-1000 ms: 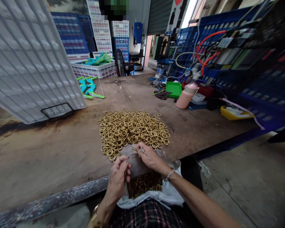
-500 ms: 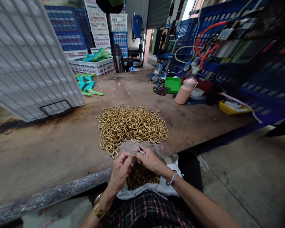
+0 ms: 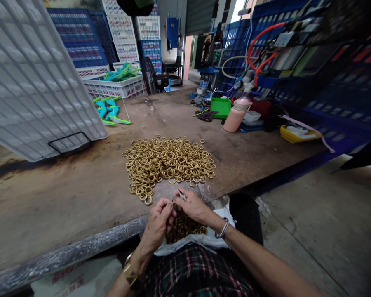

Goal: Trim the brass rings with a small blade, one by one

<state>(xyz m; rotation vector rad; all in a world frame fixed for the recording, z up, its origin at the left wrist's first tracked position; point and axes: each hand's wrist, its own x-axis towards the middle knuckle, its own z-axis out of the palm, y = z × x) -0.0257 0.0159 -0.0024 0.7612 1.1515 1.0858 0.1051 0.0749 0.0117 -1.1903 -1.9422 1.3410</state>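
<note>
Left hand [image 3: 159, 218] was pinched tight by the front edge of the bench [image 3: 71, 198], I judged on one ring [image 3: 173, 202]. Ring pile [image 3: 170, 161] sat just back from that edge. Right hand [image 3: 195, 207] gripped a small pointed tool [image 3: 182, 196] above the bag of rings [image 3: 193, 239]. Tool slip risked nicked fingertips; weak pinch, a dropped ring.

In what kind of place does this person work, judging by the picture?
Most likely a small factory or workshop: behind the table are stacked crates, at the right is a machine with orange hoses, and many gold-coloured rings lie heaped in front.
</note>
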